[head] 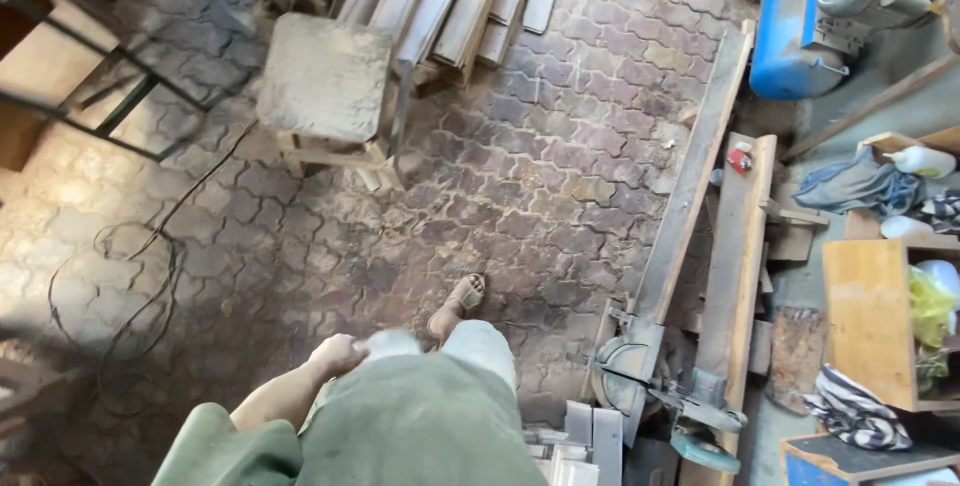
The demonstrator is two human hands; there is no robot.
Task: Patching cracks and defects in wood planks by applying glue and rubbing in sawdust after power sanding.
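Here, the left hand (337, 355) is seen curled shut and empty by the trousers (480, 346), above the paved floor (520, 176).

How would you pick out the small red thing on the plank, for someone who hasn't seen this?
Start at the blue machine at the top right, above the paved floor. Below it, two long planks run down toward a circular saw; take the wider plank on the right. The small red object sits near that plank's top end, the only bright red thing among grey, dusty timber.
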